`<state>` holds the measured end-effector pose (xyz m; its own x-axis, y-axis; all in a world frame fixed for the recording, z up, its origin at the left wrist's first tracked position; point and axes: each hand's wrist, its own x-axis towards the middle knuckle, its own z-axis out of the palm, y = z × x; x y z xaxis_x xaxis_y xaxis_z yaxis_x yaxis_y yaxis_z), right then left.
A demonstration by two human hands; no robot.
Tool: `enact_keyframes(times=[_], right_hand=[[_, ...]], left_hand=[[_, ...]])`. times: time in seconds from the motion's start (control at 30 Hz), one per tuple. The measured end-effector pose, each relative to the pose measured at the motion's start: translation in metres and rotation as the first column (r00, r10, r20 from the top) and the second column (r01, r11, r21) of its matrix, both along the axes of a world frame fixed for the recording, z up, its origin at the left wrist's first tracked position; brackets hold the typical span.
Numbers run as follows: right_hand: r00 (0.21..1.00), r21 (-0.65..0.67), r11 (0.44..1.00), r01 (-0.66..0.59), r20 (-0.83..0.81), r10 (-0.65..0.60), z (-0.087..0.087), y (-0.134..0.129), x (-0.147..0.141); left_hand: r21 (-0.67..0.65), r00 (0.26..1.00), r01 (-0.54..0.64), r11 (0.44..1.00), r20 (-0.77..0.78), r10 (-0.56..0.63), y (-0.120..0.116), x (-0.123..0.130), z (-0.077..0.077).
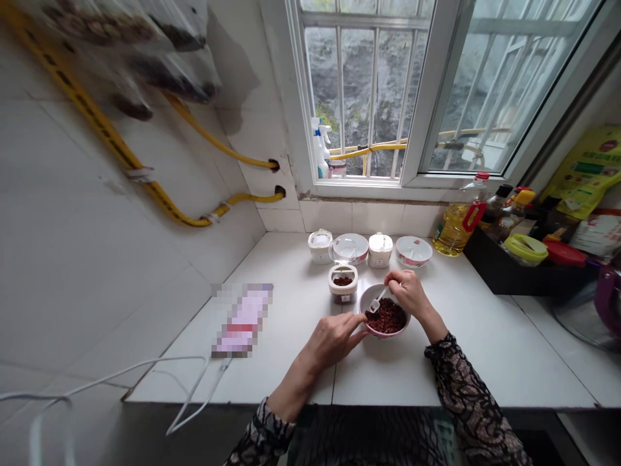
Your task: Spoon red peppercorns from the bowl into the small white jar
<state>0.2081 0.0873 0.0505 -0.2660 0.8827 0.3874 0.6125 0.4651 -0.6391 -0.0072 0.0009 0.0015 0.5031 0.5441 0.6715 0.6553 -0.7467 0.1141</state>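
Pinching the handle of a small white plastic spoon [375, 304] between thumb and fingers, the person's right hand [406, 296] reaches over the rim of a round white bowl with a pinkish outside [385, 334]. The bowl sits on the white tiled surface [286, 278], near its front edge, and contains a heap of small dark red dried pieces [389, 317]; the spoon's scoop is inside the bowl, at the left side of the heap. Grasping the bowl's left rim, the left hand [334, 338] has its fingertips along the edge and its thumb lower on the wall. Just beyond the bowl, to the left, stands an open off-white plastic container [338, 298] with similar dark red contents. Farther back, a row runs from left to right: a white lidded container [320, 250], a white patterned bowl [350, 248], a second white lidded container [380, 252] and a white bowl with pink floral decoration [413, 248]. Right of these stands a clear bottle of yellow oil [451, 230], beside a black rectangular box [499, 275].
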Motion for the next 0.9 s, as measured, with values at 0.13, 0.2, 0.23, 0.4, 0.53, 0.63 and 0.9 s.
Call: enact_keyframes(times=[0.13, 0.2, 0.23, 0.4, 0.53, 0.63, 0.9], right_hand=[[0.996, -0.049, 0.998, -0.036, -0.088, 0.032, 0.001, -0.001, 0.0], [0.988, -0.105, 0.993, -0.044, -0.155, 0.027, 0.001, -0.001, -0.001], [0.981, -0.143, 0.989, -0.043, -0.193, 0.015, 0.0, -0.001, -0.001], [0.912, -0.325, 0.941, -0.092, -0.408, -0.052, -0.001, 0.002, 0.0], [0.833, -0.347, 0.924, -0.16, -0.549, -0.062, 0.0, 0.006, -0.001], [0.801, -0.248, 0.956, -0.157, -0.598, -0.023, 0.001, 0.005, -0.009], [0.969, 0.247, 0.959, -0.135, -0.167, 0.18, -0.002, -0.01, -0.033]], left_hand=[[-0.016, 1.0, -0.001, 1.0, -0.011, 0.001, 0.0, -0.001, -0.001], [-0.018, 1.0, 0.002, 1.0, -0.012, -0.002, 0.0, -0.001, -0.002], [-0.014, 1.0, 0.004, 1.0, -0.009, -0.004, 0.0, -0.001, -0.002], [0.011, 1.0, 0.007, 1.0, 0.008, -0.007, 0.001, 0.0, -0.001], [0.0, 1.0, 0.003, 1.0, 0.013, -0.003, 0.001, 0.001, -0.001], [-0.009, 1.0, -0.004, 1.0, 0.021, 0.005, 0.001, 0.001, -0.002], [0.015, 0.999, -0.032, 0.999, 0.017, 0.031, 0.002, 0.002, -0.004]])
